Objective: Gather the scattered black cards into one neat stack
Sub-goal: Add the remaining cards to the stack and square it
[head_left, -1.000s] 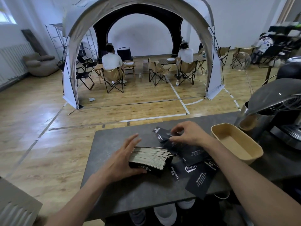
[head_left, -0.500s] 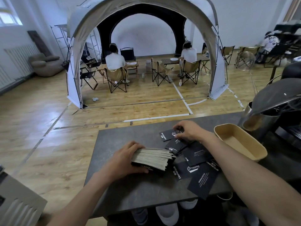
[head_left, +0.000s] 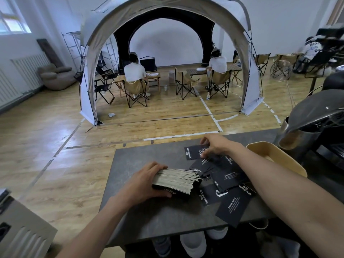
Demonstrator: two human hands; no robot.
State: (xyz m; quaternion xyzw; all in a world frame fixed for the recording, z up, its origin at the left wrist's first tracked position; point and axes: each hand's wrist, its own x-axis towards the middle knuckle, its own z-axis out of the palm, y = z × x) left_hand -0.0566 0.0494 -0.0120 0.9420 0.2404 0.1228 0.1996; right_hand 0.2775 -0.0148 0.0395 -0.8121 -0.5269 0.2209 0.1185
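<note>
A thick stack of black cards [head_left: 176, 180] lies on the grey table [head_left: 141, 159], its pale edges fanned toward the right. My left hand [head_left: 143, 183] wraps the stack's left end, thumb along the near side. Several loose black cards with white print [head_left: 226, 176] lie spread to the right of the stack, one [head_left: 232, 207] hanging over the table's near edge. My right hand [head_left: 216, 147] rests fingertips-down on the farthest loose card [head_left: 193, 152], pinching its right edge.
A tan oblong tray [head_left: 290, 164] stands right of the cards, under my right forearm's far side. A dark metal machine with a steel cup [head_left: 305, 131] fills the right end. Beyond the table are wooden floor, a dome tent, folding chairs and seated people.
My left hand has gone from flat beside the stack to gripping its left end. My right hand slid a little farther away onto the far card.
</note>
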